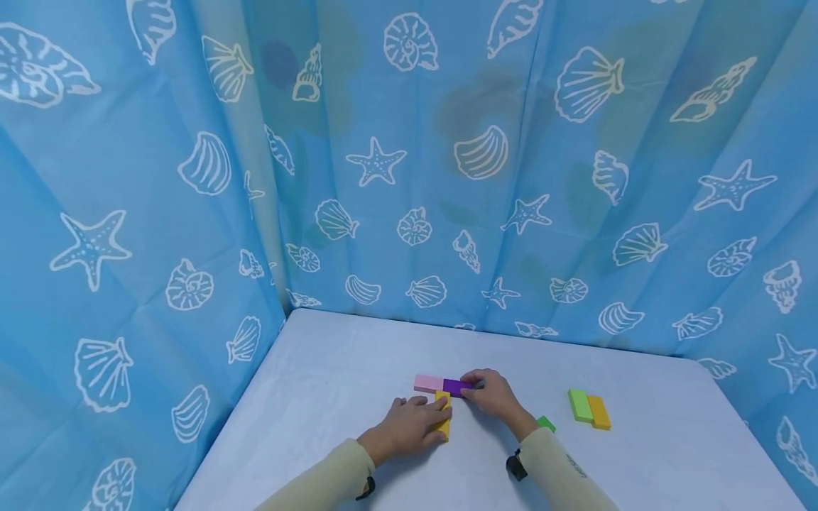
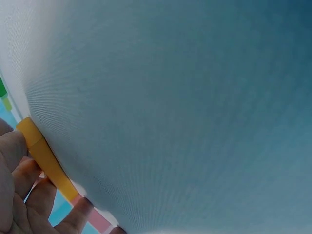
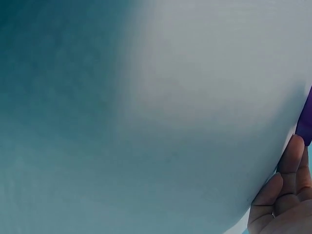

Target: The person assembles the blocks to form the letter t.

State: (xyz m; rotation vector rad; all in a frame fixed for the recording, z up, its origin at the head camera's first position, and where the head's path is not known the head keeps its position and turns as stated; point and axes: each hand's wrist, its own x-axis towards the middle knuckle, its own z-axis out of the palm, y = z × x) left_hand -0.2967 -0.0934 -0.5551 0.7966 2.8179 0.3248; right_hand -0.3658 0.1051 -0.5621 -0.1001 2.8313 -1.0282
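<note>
Blue curtains (image 1: 396, 99) printed with white outlines of shells and starfish hang in soft folds behind and beside a white table (image 1: 332, 369) with rounded far corners. Faint darker patches (image 1: 279, 64) tint them in places

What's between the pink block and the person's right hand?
The purple block: one end meets the pink block, the right hand pinches the other. The head view shows this.

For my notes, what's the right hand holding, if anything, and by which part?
The right hand holds the purple block, by the end away from the pink block.
</note>
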